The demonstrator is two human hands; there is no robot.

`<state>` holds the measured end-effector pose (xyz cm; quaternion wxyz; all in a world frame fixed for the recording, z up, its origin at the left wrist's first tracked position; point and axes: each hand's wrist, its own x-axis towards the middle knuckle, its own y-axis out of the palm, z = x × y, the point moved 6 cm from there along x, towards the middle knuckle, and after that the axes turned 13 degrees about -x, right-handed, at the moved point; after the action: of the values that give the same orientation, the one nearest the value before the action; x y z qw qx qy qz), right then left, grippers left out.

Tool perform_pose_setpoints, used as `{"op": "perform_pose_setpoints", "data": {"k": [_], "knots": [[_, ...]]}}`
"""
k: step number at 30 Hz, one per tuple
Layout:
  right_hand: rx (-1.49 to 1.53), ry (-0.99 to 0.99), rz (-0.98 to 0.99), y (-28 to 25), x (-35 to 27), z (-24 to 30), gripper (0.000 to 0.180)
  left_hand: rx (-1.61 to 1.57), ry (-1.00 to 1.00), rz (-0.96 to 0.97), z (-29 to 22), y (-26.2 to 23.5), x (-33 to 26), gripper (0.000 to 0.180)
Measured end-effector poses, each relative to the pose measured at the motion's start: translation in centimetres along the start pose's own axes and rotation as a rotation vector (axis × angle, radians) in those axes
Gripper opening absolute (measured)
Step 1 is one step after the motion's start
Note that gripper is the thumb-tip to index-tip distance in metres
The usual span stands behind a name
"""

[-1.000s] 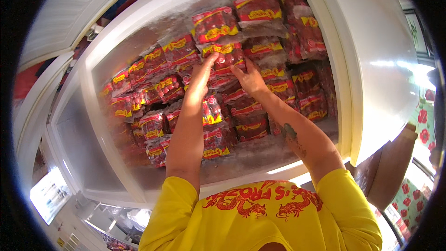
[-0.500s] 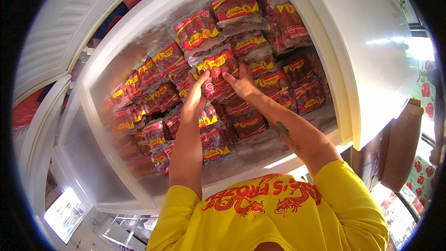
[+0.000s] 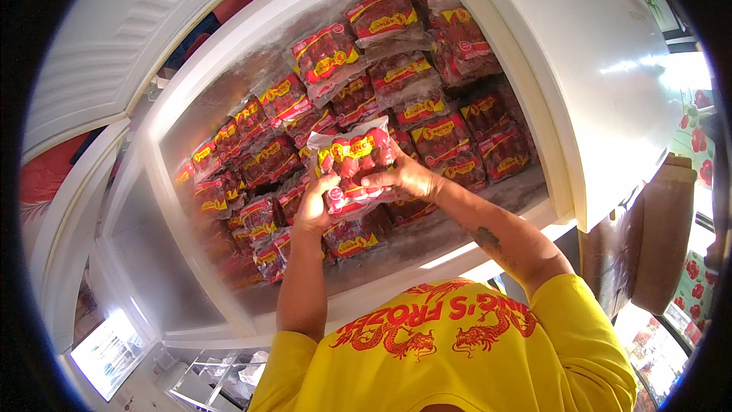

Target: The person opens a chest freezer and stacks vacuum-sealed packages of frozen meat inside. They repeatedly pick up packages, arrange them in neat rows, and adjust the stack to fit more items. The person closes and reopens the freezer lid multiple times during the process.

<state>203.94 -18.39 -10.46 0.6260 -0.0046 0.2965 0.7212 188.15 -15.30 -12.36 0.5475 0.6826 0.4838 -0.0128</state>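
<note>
Head: half-curled hands [image 3: 415, 179] around red pack [image 3: 357, 154]

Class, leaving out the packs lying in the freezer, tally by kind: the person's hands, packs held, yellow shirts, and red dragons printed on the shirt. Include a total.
Hands: 2 (left hand, right hand)
Held pack: 1
Yellow shirt: 1
Red dragons: 2
Total: 6

Plump red-yellow plastic pack [image 3: 355, 154], tilted, between hands [image 3: 412, 178].
</note>
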Motion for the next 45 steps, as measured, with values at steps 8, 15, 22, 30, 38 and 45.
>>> {"op": "perform_pose_setpoints", "data": {"k": [8, 15, 22, 30, 38, 45], "knots": [[0.042, 0.117, -0.097, -2.2, -6.8, -0.8, 0.117, -0.013, -0.211, 0.16, 6.5, 4.4, -3.8, 0.053], [-0.242, 0.21, -0.53, -13.1, -8.4, 3.7, 0.108, -0.101, -0.194, 0.062, 12.9, 9.4, 5.7, 0.078], [-0.794, 0.192, -0.856, -20.7, -9.9, 6.0, 0.067, -0.225, -0.409, 0.109, 23.4, 9.2, 19.0, 0.076], [-1.04, 0.191, -1.106, -31.3, -8.5, -2.1, 0.071, 0.397, -0.245, -0.044, 27.3, 8.1, 23.2, 0.076], [-1.314, 0.145, -1.21, -37.3, -9.5, -6.9, 0.074, 1.107, -0.035, 0.087, 21.6, 12.9, 21.0, 0.087], [-0.789, 0.207, -1.067, -33.1, -8.8, -5.1, 0.081, 0.962, 0.285, 0.831, 21.2, 16.7, 26.1, 0.069]]}}
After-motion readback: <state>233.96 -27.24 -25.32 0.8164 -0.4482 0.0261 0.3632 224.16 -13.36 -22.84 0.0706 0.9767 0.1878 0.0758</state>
